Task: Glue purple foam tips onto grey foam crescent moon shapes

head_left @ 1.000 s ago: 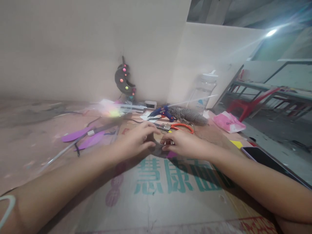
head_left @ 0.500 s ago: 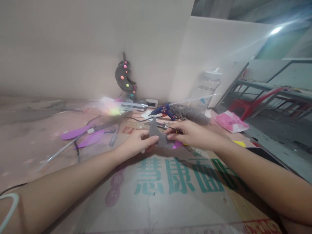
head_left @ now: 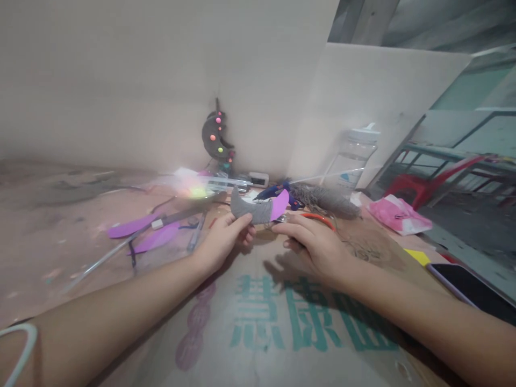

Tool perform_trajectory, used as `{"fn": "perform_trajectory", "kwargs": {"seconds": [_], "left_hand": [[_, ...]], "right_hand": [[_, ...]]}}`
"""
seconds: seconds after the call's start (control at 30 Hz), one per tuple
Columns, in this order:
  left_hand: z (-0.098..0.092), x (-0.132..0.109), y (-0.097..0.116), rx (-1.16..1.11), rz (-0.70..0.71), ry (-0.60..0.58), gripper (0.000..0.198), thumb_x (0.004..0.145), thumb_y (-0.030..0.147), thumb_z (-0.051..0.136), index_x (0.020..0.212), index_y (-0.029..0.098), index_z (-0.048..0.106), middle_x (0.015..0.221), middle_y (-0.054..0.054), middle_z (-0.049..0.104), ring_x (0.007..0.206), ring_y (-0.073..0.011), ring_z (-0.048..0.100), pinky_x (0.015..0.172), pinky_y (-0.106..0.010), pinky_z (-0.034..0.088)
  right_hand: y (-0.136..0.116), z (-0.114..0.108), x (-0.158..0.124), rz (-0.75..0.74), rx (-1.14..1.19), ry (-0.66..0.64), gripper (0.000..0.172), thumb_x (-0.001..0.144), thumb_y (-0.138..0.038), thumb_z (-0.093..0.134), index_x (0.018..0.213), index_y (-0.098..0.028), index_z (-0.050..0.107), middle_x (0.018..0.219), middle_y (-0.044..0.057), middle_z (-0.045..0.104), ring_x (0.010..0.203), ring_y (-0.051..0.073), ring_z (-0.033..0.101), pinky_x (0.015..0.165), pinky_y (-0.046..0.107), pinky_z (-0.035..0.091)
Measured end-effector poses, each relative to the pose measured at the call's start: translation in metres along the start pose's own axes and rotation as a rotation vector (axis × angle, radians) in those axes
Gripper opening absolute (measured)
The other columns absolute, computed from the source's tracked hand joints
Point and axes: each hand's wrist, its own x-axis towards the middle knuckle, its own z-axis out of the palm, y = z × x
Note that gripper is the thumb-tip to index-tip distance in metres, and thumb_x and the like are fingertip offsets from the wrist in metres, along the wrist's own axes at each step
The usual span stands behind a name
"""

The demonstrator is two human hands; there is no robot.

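Note:
A crescent shape [head_left: 252, 210] wound with grey yarn, its bare end purple, is pinched in my left hand [head_left: 226, 236], thumb on the near side. My right hand [head_left: 318, 244] is just to the right and below the purple end, palm down, fingers loosely stretched and apart. No yarn strand can be made out between its fingers. Orange-handled scissors [head_left: 320, 217] lie just behind the right hand, partly covered by it.
Behind the hands lie a blue glue gun [head_left: 274, 190] and a grey yarn bundle [head_left: 328, 200]. A clear bottle [head_left: 352, 156] stands at the wall near a decorated dark crescent [head_left: 212, 137]. Purple petal shapes [head_left: 157, 239] lie left; a phone [head_left: 475, 290] and pink packet [head_left: 399, 214] lie right.
The crescent has turned so its purple end points up and right. My right hand has let go of it and moved slightly right. The orange scissor handle now shows. The view has shifted.

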Motion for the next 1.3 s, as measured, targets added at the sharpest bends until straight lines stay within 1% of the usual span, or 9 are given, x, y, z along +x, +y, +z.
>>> {"fn": "perform_trajectory", "kwargs": {"seconds": [0.13, 0.2, 0.3, 0.53, 0.7, 0.83, 1.0, 1.17, 1.3], "left_hand": [[0.002, -0.002, 0.001, 0.03, -0.004, 0.02, 0.033, 0.075, 0.043, 0.065, 0.071, 0.013, 0.055, 0.062, -0.001, 0.059, 0.047, -0.0082, 0.053, 0.046, -0.021, 0.043], [0.003, -0.003, 0.002, 0.031, 0.001, 0.015, 0.033, 0.074, 0.043, 0.066, 0.07, 0.014, 0.054, 0.061, 0.0, 0.059, 0.047, -0.0082, 0.053, 0.046, -0.021, 0.043], [0.004, -0.003, 0.002, 0.034, 0.003, 0.022, 0.033, 0.073, 0.043, 0.067, 0.069, 0.014, 0.052, 0.06, 0.001, 0.058, 0.047, -0.0082, 0.053, 0.046, -0.021, 0.043], [0.004, -0.002, 0.001, 0.022, -0.011, 0.057, 0.032, 0.074, 0.042, 0.066, 0.069, 0.014, 0.052, 0.06, 0.001, 0.059, 0.046, -0.008, 0.053, 0.047, -0.021, 0.043], [0.002, -0.002, 0.0, 0.086, 0.024, 0.063, 0.03, 0.074, 0.042, 0.065, 0.069, 0.014, 0.054, 0.061, -0.001, 0.06, 0.049, -0.0095, 0.054, 0.048, -0.022, 0.043], [0.002, -0.003, 0.002, 0.161, 0.063, 0.088, 0.029, 0.076, 0.041, 0.063, 0.067, 0.015, 0.054, 0.059, 0.0, 0.06, 0.05, -0.01, 0.054, 0.048, -0.022, 0.042], [0.002, -0.004, 0.003, 0.22, 0.091, 0.091, 0.029, 0.077, 0.04, 0.061, 0.065, 0.015, 0.055, 0.058, 0.0, 0.059, 0.051, -0.0107, 0.055, 0.05, -0.022, 0.043], [0.002, -0.003, 0.003, 0.219, 0.092, 0.071, 0.029, 0.077, 0.042, 0.06, 0.066, 0.015, 0.055, 0.059, 0.0, 0.06, 0.051, -0.0109, 0.055, 0.05, -0.022, 0.043], [0.001, -0.002, 0.002, 0.235, 0.102, 0.068, 0.03, 0.078, 0.043, 0.06, 0.067, 0.015, 0.055, 0.06, 0.0, 0.06, 0.051, -0.0112, 0.055, 0.05, -0.023, 0.043]], "right_hand": [[0.01, 0.011, -0.005, 0.235, 0.009, -0.072, 0.022, 0.092, -0.027, 0.047, 0.111, -0.017, 0.053, 0.096, 0.009, 0.064, 0.083, 0.022, 0.06, 0.07, 0.034, 0.049], [0.009, 0.015, -0.005, 0.205, 0.04, -0.045, 0.024, 0.094, -0.031, 0.042, 0.11, -0.014, 0.051, 0.101, 0.012, 0.06, 0.089, 0.024, 0.058, 0.076, 0.037, 0.049], [0.007, 0.02, -0.006, 0.105, 0.009, 0.005, 0.025, 0.095, -0.026, 0.039, 0.114, -0.014, 0.051, 0.104, 0.014, 0.055, 0.093, 0.024, 0.054, 0.081, 0.039, 0.049], [0.017, 0.024, -0.009, 0.013, -0.237, 0.045, 0.049, 0.094, -0.022, 0.04, 0.141, -0.01, 0.032, 0.109, 0.017, 0.056, 0.095, 0.027, 0.054, 0.08, 0.043, 0.051], [0.02, 0.022, -0.006, 0.105, -0.183, 0.048, 0.036, 0.092, -0.017, 0.044, 0.127, -0.018, 0.05, 0.107, 0.011, 0.066, 0.094, 0.024, 0.062, 0.08, 0.039, 0.052], [0.02, 0.021, -0.005, 0.125, -0.174, 0.064, 0.023, 0.091, -0.02, 0.049, 0.111, -0.017, 0.06, 0.101, 0.01, 0.07, 0.088, 0.023, 0.065, 0.075, 0.035, 0.052], [0.021, 0.019, -0.008, 0.008, -0.227, 0.108, 0.025, 0.09, -0.012, 0.041, 0.102, -0.017, 0.062, 0.089, 0.008, 0.072, 0.08, 0.021, 0.065, 0.072, 0.033, 0.05], [0.019, 0.018, -0.008, 0.074, -0.211, 0.059, 0.026, 0.093, -0.03, 0.046, 0.111, -0.015, 0.058, 0.103, 0.013, 0.069, 0.088, 0.024, 0.063, 0.076, 0.036, 0.049], [0.018, 0.018, -0.007, 0.115, -0.164, 0.064, 0.025, 0.094, -0.028, 0.044, 0.111, -0.016, 0.057, 0.103, 0.013, 0.068, 0.089, 0.025, 0.063, 0.078, 0.038, 0.048]]}}
